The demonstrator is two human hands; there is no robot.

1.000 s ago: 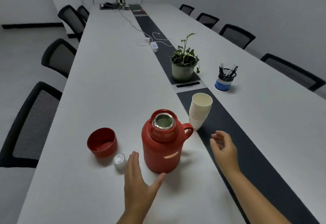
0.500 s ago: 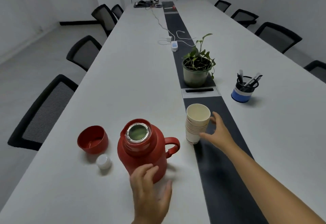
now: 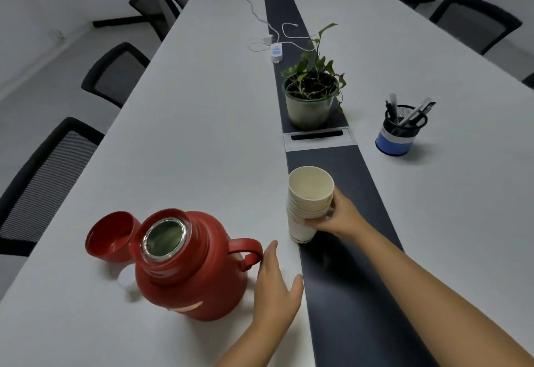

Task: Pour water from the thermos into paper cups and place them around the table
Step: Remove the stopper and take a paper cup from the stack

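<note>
Red thermos (image 3: 187, 265) flanks the flat left hand (image 3: 274, 288); right hand's (image 3: 338, 219) grip clasps stacked cups (image 3: 307, 202) before a plant (image 3: 313, 89).

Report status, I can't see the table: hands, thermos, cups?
Right hand gripping paper cup stack. Left hand open beside thermos handle. Thermos uncapped, upright. Nothing blocking.

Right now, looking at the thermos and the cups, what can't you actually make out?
- Water level: the head view shows only a dark glint in the thermos mouth.
- White stopper: mostly hidden behind the thermos.
- Cup count: the right hand covers part of the stack of cups.
- Left hand: contact with the handle is unclear.
- Items at the far end of the table: too small.
</note>
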